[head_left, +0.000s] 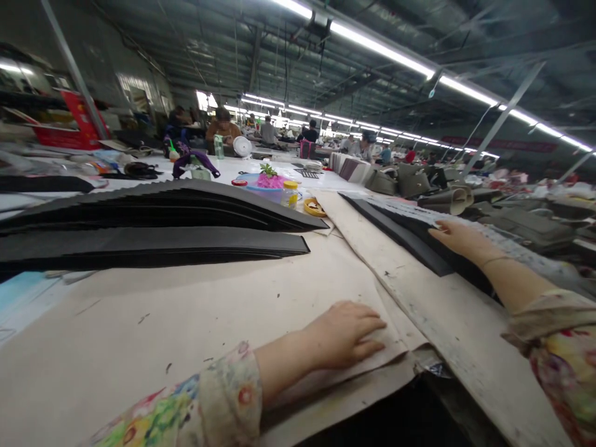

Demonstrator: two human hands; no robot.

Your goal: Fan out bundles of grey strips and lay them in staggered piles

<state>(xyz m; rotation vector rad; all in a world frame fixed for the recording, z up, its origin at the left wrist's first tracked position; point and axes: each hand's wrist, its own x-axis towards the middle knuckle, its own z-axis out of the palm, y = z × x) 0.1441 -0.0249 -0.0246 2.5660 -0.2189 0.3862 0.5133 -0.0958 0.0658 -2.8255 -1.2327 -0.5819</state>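
the left hand (345, 335) rests empty, fingers loosely spread, on pale sheeting (186, 323), while the right hand (460, 239) is at dark strips (398, 234), its grip impossible to tell.

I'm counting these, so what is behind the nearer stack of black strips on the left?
A second, arched stack of strips, and farther back a yellow-lidded jar. The nearer stack hides most of the arched one's bottom edge.

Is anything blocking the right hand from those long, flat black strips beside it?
Nothing visible is. The right hand is beside the long, flat black strips, with no object showing between its fingers and them; contact is hard to tell.
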